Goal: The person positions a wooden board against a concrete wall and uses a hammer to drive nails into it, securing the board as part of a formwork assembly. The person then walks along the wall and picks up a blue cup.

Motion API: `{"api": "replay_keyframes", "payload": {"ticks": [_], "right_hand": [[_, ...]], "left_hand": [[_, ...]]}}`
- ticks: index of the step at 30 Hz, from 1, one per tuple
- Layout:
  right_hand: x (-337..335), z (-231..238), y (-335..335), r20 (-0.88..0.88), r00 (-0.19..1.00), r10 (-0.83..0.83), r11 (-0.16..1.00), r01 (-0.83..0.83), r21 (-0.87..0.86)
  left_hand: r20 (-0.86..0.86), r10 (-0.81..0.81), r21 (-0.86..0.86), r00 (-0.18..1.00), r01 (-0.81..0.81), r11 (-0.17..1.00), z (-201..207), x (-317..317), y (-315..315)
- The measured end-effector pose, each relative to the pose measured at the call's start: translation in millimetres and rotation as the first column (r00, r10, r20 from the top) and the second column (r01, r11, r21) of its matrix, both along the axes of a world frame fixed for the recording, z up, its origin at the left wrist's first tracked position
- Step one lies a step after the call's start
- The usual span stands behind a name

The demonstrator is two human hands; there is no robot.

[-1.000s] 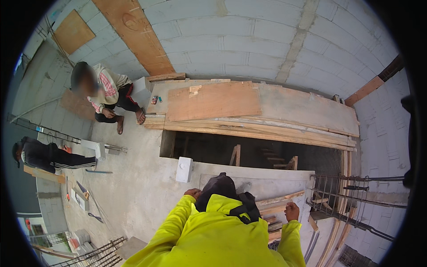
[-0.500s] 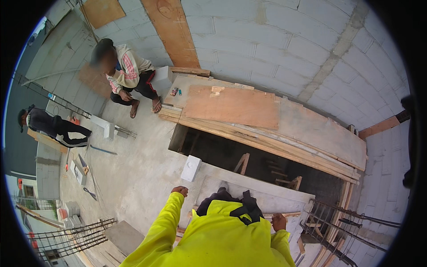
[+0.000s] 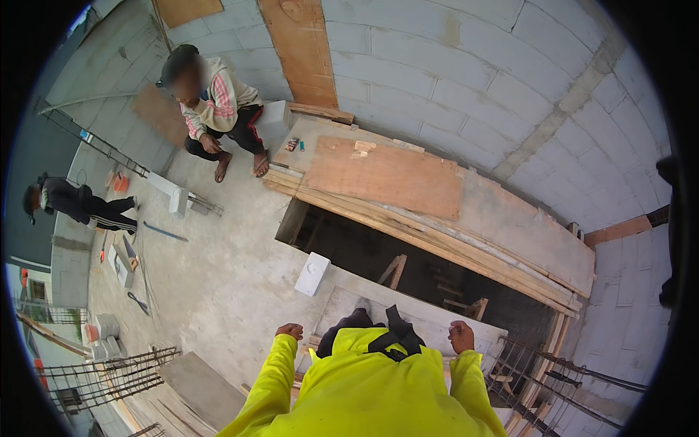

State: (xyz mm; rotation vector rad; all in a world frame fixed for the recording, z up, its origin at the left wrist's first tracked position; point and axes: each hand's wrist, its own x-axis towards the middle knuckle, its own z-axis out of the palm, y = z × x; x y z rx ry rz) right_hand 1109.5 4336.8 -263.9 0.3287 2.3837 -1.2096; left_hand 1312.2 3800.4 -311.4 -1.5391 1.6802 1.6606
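Both arms in bright yellow sleeves stretch forward from the lower edge. My left hand (image 3: 290, 331) has its fingers curled in, and nothing shows in it. It hovers at my left side, nearest to a white block (image 3: 312, 274) that lies on the concrete by the floor opening. On the other side, my right hand (image 3: 461, 336) is also curled, with nothing visible in it, close to the edge of the opening. One shoe (image 3: 363, 304) shows on the pale slab between my hands. A black strap (image 3: 397, 335) hangs at my front.
A long floor opening (image 3: 349, 240) runs ahead, edged by timber planks (image 3: 429, 251) and a plywood sheet (image 3: 382, 177). Rebar cages (image 3: 116, 382) stick out at lower left and lower right. A person (image 3: 224, 109) sits far left; another (image 3: 80, 202) stands beyond. Block walls (image 3: 466, 80) enclose the back.
My right hand has risen and moved forward, and my left hand has come slightly back. The whole view has shifted a little. The person at far left has changed stance.
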Motion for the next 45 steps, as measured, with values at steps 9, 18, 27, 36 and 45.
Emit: {"api": "replay_keyframes", "payload": {"ticks": [9,18,27,36,45], "right_hand": [[-4.2,-9.4,-27.2,0.151,0.988,0.004,0.998,0.004,-0.056],[-38.0,-3.6,-58.3,0.115,0.984,0.134,0.99,-0.138,0.022],[-94.6,-4.1,-66.2,0.156,0.917,0.368,0.925,-0.377,0.032],[-138.5,-6.8,-173.7,0.177,0.658,0.732,0.666,-0.746,0.016],[-86.3,-1.3,-334.0,0.124,0.285,0.95,0.284,-0.958,0.024]], "left_hand": [[-0.071,0.134,0.011,0.989,-0.133,0.991,-16.7,22.7,-11.7],[-0.061,0.183,-0.12,0.981,-0.19,0.975,-37.1,41.4,-11.3],[-0.02,0.269,-0.147,0.963,-0.269,0.952,-2.1,65.3,23.6],[-0.06,0.688,-0.12,0.723,-0.69,0.714,57.9,187.7,156.6],[0.227,0.769,-0.214,0.597,-0.74,0.637,27.3,259.5,257.6]]}}
